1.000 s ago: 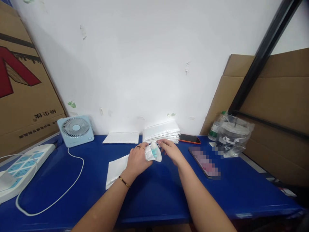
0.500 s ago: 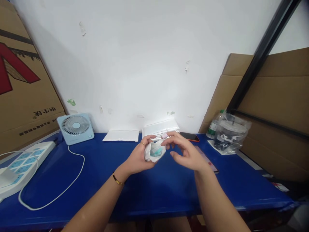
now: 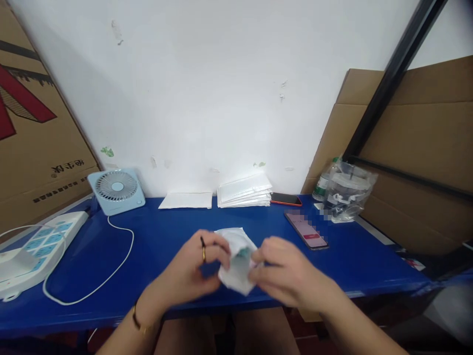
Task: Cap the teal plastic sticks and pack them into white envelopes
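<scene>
A white mailer envelope [image 3: 238, 279] lies low over the front of the blue table, its mouth spread and facing me. Something greenish shows inside, too blurred to name. My left hand [image 3: 192, 268], with a ring and a bracelet, is closed on the envelope's left edge. On the opposite edge my right hand [image 3: 286, 271] pinches the rim, its fingers slightly smeared by motion. Beyond the hands, against the wall, rest a stack of white envelopes [image 3: 244, 191] and a flat white envelope [image 3: 185, 200].
A blue fan [image 3: 117, 190] and a white power strip [image 3: 44, 246] with a looping cable [image 3: 120, 268] stand at left. To the right are a phone [image 3: 306, 230], a second phone [image 3: 286, 199], a bottle [image 3: 322, 186] and a plastic-bagged container [image 3: 347, 195]. Cardboard [image 3: 424, 123] borders the right side.
Both hands have come down and nearer to me with the envelope. My right hand now grips its right edge; the mouth has tipped towards me. The phone at right is uncovered.
</scene>
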